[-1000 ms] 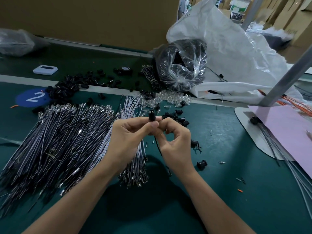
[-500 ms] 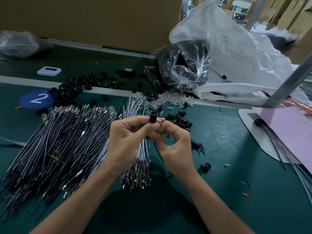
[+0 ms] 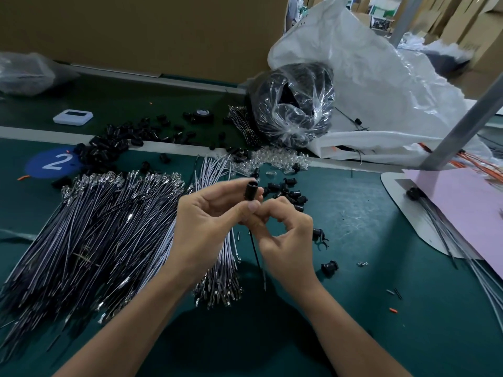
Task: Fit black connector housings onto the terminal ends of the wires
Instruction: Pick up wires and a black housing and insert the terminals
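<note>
Hands (image 3: 245, 224) pinched on black housing (image 3: 251, 191)

We see a black connector housing (image 3: 251, 189) standing upright above the green table, a thin black wire (image 3: 257, 258) hanging beneath it, loose housings (image 3: 288, 192) scattered just beyond, wire bundles (image 3: 95, 235) lying left.
</note>
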`<state>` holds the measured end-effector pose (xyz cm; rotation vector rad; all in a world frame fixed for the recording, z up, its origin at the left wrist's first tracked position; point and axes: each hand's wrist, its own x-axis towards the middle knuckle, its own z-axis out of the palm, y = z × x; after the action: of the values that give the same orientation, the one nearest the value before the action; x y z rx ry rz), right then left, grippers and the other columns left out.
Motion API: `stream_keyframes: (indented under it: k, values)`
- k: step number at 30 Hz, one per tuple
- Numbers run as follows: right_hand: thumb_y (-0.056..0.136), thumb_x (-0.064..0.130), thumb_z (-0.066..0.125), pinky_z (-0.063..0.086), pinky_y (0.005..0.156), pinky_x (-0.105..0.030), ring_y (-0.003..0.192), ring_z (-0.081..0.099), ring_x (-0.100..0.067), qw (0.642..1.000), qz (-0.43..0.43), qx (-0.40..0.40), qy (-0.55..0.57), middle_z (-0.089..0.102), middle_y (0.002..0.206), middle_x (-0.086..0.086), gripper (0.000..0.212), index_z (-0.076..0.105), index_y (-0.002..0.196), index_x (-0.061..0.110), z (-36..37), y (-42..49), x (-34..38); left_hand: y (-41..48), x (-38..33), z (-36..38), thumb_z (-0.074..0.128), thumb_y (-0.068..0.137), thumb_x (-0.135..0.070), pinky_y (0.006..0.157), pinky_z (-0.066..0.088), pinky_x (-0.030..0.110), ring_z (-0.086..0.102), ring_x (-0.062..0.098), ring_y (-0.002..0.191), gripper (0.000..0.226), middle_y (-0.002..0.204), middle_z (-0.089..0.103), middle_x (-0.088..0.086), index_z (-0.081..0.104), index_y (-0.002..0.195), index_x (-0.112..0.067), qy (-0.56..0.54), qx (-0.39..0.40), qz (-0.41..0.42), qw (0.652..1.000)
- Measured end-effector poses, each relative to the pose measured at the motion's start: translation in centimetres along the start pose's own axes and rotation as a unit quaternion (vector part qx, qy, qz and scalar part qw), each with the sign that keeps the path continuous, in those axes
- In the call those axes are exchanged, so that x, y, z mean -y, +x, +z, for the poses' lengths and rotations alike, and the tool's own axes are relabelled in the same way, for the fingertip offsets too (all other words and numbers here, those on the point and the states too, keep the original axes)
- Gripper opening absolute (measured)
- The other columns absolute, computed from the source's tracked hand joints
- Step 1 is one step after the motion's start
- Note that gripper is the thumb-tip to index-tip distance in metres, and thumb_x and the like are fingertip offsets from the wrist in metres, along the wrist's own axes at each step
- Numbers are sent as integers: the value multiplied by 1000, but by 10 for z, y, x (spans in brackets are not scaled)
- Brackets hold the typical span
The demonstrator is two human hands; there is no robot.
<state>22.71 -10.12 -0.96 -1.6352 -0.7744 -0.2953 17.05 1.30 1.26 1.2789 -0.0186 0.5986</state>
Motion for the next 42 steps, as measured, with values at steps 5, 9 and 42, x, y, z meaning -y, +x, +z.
stream_keyframes:
  k: [5, 9, 42]
  values:
    - [83, 20, 70, 44, 63, -46, 66, 49, -18, 1000, -10, 5, -14, 55, 66, 2, 17, 69, 75, 5, 1, 0, -1, 1, -7, -5, 78, 70, -12, 85, 56, 30, 74, 20, 88, 34, 91, 77, 2, 73, 102, -16, 111, 32, 81, 990]
    - [86, 20, 68, 41, 62, -30, 65, 48, -14, 1000, -6, 22, 19, 55, 66, 7, 18, 66, 75, 7, 3, 0, 0, 0, -8, -2, 76, 69, -4, 79, 57, 26, 74, 20, 83, 33, 90, 76, 6, 71, 101, -11, 96, 7, 102, 990]
    - [84, -9, 49, 54, 84, -33, 97, 63, -19, 896, 82, 217, -379, 70, 117, -5, 50, 71, 119, 19, -11, 106, -38, 18, 0, -25, 75, 64, -24, 38, 42, 14, 49, 8, 35, 34, 80, 76, 9, 73, 95, -9, 18, -58, -194, 979]
